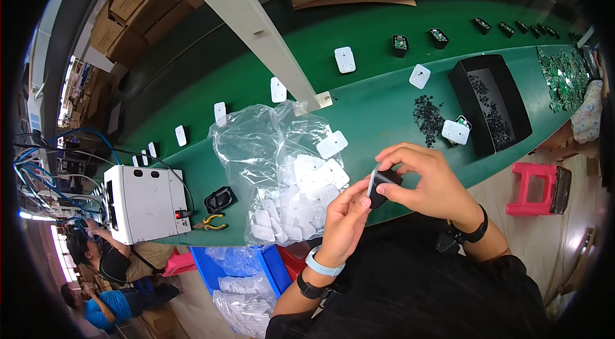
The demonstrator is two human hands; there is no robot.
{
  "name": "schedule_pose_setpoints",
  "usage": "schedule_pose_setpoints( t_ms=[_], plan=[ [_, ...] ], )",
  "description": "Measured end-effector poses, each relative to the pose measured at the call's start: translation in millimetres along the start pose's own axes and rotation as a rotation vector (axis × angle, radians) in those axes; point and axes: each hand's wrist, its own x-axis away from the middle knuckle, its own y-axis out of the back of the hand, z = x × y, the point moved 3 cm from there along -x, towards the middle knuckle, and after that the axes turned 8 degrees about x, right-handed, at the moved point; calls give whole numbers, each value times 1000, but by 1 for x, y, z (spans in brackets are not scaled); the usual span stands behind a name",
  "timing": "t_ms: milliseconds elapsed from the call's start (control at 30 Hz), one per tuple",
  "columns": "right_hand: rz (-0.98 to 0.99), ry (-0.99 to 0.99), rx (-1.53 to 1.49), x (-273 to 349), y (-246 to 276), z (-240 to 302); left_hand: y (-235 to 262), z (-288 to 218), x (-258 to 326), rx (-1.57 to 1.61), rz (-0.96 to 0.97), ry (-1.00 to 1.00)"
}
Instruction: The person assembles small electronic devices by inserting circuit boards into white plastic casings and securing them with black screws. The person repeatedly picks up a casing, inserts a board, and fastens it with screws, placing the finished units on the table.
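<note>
Close to my body, both hands hold a small black plastic housing (pixel 382 193) with a white rounded cover plate (pixel 372 180) against its left side. My left hand (pixel 344 222) pinches the plate side between thumb and fingers. My right hand (pixel 430 179) grips the black housing, its fingers curled over the top edge. Left of my hands, white cover plates (pixel 301 201) lie heaped in and around a clear plastic bag (pixel 246 144). Another white plate with a circuit board under it (pixel 456 131) rests on the green bench to the right, beside a pile of small black parts (pixel 426 118).
A black open box (pixel 459 86) with small black parts stands right, with green circuit boards (pixel 564 76) beyond. White covers and black housings (pixel 400 46) line the green belt. A metal post (pixel 246 22) rises ahead. Left are yellow-handled pliers (pixel 213 222) and a white machine (pixel 144 204).
</note>
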Motion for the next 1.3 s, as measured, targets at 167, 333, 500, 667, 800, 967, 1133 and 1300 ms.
schedule_pose_setpoints(
  t_ms=[167,333,500,667,800,967,1133,1300],
  plan=[
    [19,-8,20,-1,2,4,5,1,1,-64,24,-8],
    [22,41,-21,4,3,-2,3,-3,-1,-193,86,-110],
    [-91,65,-268,8,-6,-17,-1,-7,-1,-384,86,-287],
    [-70,-120,-381,17,-22,-31,-20,-30,-1,-1104,-4,-699],
    [-61,-141,-491,13,-41,-28,-27,-31,-1,-1316,-88,-858],
    [-92,-167,-387,-42,-42,-88,-11,-27,-19,-1339,-206,-755],
    [-240,-138,348,-163,28,-147,22,-41,-7,-1610,-109,-638],
    [-104,-149,623,-226,23,-172,31,-44,0,-1671,-80,-579]
  ],
)
